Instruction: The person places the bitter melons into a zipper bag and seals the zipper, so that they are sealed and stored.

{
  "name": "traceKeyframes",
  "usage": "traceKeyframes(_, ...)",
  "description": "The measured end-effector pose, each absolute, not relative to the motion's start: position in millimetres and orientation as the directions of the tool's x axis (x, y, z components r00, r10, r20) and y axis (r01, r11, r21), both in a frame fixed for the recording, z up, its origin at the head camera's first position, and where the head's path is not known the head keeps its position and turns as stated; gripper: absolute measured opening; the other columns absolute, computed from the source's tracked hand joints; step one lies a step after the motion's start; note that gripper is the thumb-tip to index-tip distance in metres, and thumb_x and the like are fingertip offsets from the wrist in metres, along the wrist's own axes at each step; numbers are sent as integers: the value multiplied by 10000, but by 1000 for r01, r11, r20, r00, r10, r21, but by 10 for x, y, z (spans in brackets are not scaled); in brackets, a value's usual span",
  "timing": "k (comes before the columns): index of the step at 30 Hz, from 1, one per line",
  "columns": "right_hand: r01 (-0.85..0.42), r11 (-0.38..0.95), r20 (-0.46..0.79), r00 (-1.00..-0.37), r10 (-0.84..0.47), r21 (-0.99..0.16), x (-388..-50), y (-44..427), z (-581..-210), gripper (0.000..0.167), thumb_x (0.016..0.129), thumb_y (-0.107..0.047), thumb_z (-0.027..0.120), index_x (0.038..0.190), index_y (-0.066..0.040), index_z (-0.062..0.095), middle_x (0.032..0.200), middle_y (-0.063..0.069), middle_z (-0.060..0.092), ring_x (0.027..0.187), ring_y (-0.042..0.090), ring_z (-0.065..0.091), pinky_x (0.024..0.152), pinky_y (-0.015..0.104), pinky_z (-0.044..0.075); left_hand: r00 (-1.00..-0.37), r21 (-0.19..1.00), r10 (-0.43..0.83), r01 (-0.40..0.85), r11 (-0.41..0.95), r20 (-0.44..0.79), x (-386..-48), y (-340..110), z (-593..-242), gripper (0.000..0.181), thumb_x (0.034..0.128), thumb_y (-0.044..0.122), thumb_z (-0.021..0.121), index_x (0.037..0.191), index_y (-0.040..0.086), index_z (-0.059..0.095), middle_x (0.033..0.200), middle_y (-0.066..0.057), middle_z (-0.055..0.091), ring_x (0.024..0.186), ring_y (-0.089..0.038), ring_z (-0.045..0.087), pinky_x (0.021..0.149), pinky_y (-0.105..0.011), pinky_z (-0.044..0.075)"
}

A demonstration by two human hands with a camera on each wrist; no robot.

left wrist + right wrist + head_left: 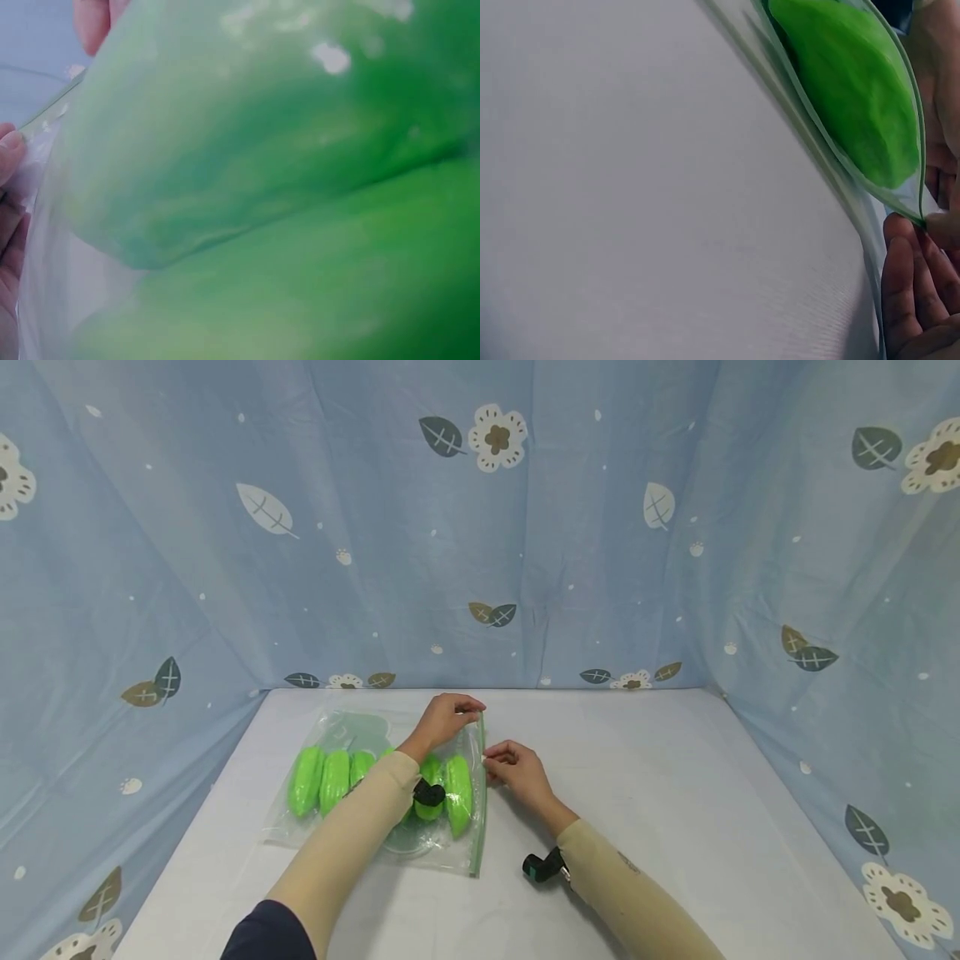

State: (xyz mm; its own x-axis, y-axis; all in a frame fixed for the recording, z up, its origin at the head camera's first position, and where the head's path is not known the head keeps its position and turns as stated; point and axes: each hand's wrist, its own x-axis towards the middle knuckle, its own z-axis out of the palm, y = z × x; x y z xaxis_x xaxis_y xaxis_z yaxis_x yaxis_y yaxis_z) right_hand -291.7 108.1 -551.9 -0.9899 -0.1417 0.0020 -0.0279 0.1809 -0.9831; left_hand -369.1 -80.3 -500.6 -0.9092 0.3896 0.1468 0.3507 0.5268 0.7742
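Note:
A clear zip bag (348, 852) lies on the left and middle of the table, its green-edged zip strip (478, 839) to the right. Inside it are several elongated, glossy bright green objects (459, 795); their exact kind is unclear. My left hand (444, 720) reaches over the bag and pinches the strip's far end. Lower down, my right hand (519, 772) pinches the same edge with curled fingers. The right wrist view shows the mouth gaping around one green object (847, 90). Through the plastic, the left wrist view shows green objects (300, 135) close up. My left forearm hides some of them.
The white table (645, 793) extends right of the bag. A blue curtain (570, 527) with leaf and flower prints stands behind and along both sides. A black wrist camera (543, 866) hangs at the right wrist, another (429, 793) at the left.

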Motion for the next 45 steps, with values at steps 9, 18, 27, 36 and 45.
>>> traceKeyframes(9, -53, 198, 14, -981, -192, -979, -2794, 1102, -5550, 132, 945, -73, 708, 1051, 4, 699, 858, 66, 723, 715, 209, 708, 631, 317, 601, -916, 782, 376, 334, 526, 138, -3680, -812, -5006, 230, 1001, 115, 658, 1206, 51, 739, 1218, -74, 718, 1164, -285, 650, 970, -442, 545)
traceKeyframes(18, -44, 210, -3, -977, -215, -977, -2695, 1115, -5534, 129, 946, -66, 708, 1050, 10, 694, 852, 81, 727, 732, 239, 712, 645, 335, 610, -911, 782, 386, 343, 519, 144, -3687, -804, -5015, 234, 1006, 118, 651, 1209, 33, 733, 1216, -85, 717, 1150, -289, 654, 966, -447, 545)
traceKeyframes(27, -19, 217, -32, -973, -228, -976, -2627, 1119, -5513, 123, 942, -44, 710, 1044, 24, 693, 836, 79, 724, 718, 187, 700, 646, 328, 615, -914, 778, 378, 342, 528, 146, -3693, -795, -5002, 221, 1004, 99, 650, 1201, 46, 735, 1212, -81, 717, 1169, -289, 647, 979, -447, 537)
traceKeyframes(36, 14, 223, -73, -963, -260, -975, -2547, 1105, -5492, 134, 942, -49, 708, 1048, 27, 679, 829, 77, 720, 716, 195, 709, 635, 326, 612, -919, 786, 368, 328, 524, 138, -3701, -791, -4993, 226, 1004, 96, 650, 1205, 34, 732, 1197, -81, 722, 1174, -295, 643, 989, -455, 532)
traceKeyframes(45, 23, 228, -89, -955, -282, -973, -2427, 1120, -5493, 136, 937, -49, 716, 1039, 28, 672, 849, 78, 722, 700, 191, 705, 635, 329, 612, -924, 793, 358, 315, 521, 132, -3703, -803, -5010, 230, 1011, 117, 644, 1211, 43, 729, 1210, -77, 714, 1197, -292, 630, 991, -458, 530)
